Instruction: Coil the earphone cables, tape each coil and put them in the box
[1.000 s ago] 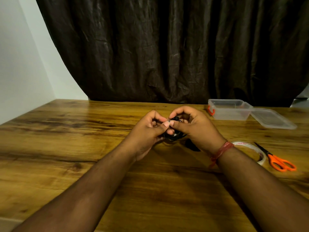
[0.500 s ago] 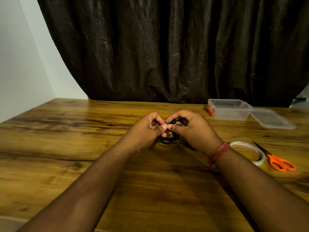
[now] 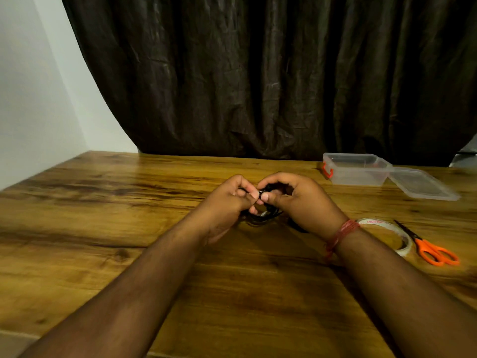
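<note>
I have both hands at the middle of the table [image 3: 129, 228], just above it. The earphone cable [image 3: 260, 215] is a thin, light, springy black coil; I judge it will unwind if loosened, so it wants pinching across the bundled loops. My left hand [image 3: 229, 200] and right hand [image 3: 296, 200] pinch it between them, thumbs meeting on top, loops hanging below. Tape on it I cannot tell. The tape roll [image 3: 387, 233] lies near right, the box [image 3: 356, 169] far right, open.
</note>
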